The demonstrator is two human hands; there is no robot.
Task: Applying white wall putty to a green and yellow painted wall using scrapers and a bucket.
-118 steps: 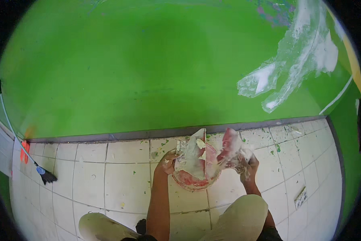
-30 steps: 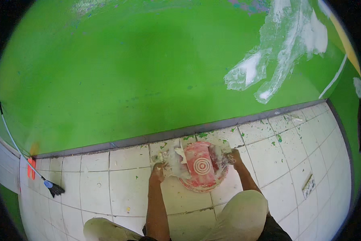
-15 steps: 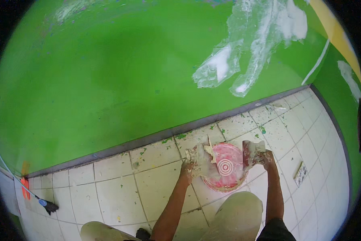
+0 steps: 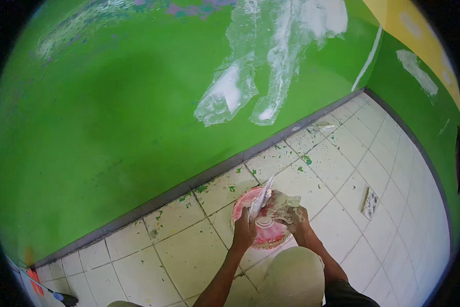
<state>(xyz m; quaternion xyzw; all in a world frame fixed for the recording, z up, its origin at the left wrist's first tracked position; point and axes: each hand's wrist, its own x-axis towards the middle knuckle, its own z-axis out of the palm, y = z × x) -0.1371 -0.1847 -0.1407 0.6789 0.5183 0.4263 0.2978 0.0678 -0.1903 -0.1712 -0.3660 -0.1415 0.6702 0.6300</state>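
Note:
A round red lid [image 4: 263, 234] with pale concentric rings and white smears rests on the floor in front of me. Over it my left hand [image 4: 246, 227] grips a flat scraper [image 4: 260, 197], tilted up and crusted with white paste. My right hand [image 4: 299, 222] is closed on a second flat scraper [image 4: 286, 201], also smeared with paste, over the lid's right side. The two blades are close together; whether they touch I cannot tell. One of my knees [image 4: 291, 273] rises just below the lid.
The green wall [image 4: 153, 128] has white patches [image 4: 227, 89]. Green flakes [image 4: 307, 158] litter the tiled floor [image 4: 173, 268]. A small speckled slab [image 4: 369, 202] lies at the right, a broom [image 4: 66, 298] and orange objects [image 4: 35, 281] at the lower left.
Both hands have moved closer together over the lid. The left scraper has turned steeper and swung toward the right one. My view has turned rightward along the wall.

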